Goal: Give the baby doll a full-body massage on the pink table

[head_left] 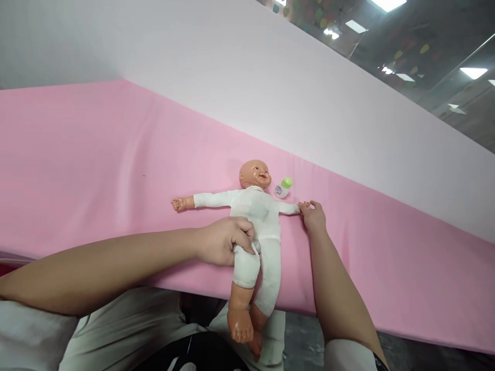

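Note:
A baby doll (266,226) with a white cloth body lies on its back on a pink padded surface (185,154). Its legs hang over the near edge toward me, and its arms stretch out to both sides. My left hand (228,238) is closed on the cloth at the top of the doll's leg on the left, by the crotch. With thumb and fingers my right hand (314,216) pinches the doll's small hand on the right side. Next to the doll's head lies a small white bottle (283,188) with a green cap, touched by neither hand.
Behind the pink surface rises a pale wall (270,77), topped at the right by a glass-like panel (406,62) showing ceiling lights. My own legs (135,324) are close below the near edge. Grey floor (303,342) shows beneath it.

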Motion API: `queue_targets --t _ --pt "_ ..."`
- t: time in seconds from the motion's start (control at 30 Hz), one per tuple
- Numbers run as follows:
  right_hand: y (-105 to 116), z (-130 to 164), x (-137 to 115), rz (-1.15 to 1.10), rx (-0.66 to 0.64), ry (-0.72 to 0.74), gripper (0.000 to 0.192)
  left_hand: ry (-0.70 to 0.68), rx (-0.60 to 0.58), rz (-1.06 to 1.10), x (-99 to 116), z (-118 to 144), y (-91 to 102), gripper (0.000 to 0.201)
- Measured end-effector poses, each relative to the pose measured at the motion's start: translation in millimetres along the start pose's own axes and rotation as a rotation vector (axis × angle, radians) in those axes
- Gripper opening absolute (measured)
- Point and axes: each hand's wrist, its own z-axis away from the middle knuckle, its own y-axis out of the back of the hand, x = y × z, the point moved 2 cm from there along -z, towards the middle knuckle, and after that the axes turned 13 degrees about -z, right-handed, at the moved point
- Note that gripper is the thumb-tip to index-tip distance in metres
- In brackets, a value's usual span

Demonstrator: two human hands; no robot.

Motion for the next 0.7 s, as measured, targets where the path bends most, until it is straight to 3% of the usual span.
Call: queue_targets --t 0.13,0.23,0.37,0.53,0.6,0.7 --pt "-14.3 14.0 -14.7 -0.062 0.049 -0.047 0.072 0.129 0.067 0.111 -5.1 -2.4 -0.2 0.012" --pt "-33.1 36.7 -39.5 -0.205 0.06 0.121 0.068 0.243 0.185 0.159 -19.5 -4.8 4.0 0.011" --pt "-57.6 67.5 -66.4 -0.104 -0.088 0.349 0.05 0.389 0.302 0.056 -45.6 -7.6 15.8 0.012" --pt "-77.0 85.5 -77.2 0.22 -0.407 0.697 0.03 0.478 0.268 0.079 -62.8 -11.6 23.4 0.011" --pt "-79.6 86.2 -77.3 0.272 -0.463 0.754 0.031 0.472 0.264 0.093 -63.6 -12.9 23.3 0.011" --pt "-79.5 83.3 -75.4 0.286 -0.485 0.718 0.032 0.459 0.267 0.077 -62.6 -12.9 22.9 0.012"
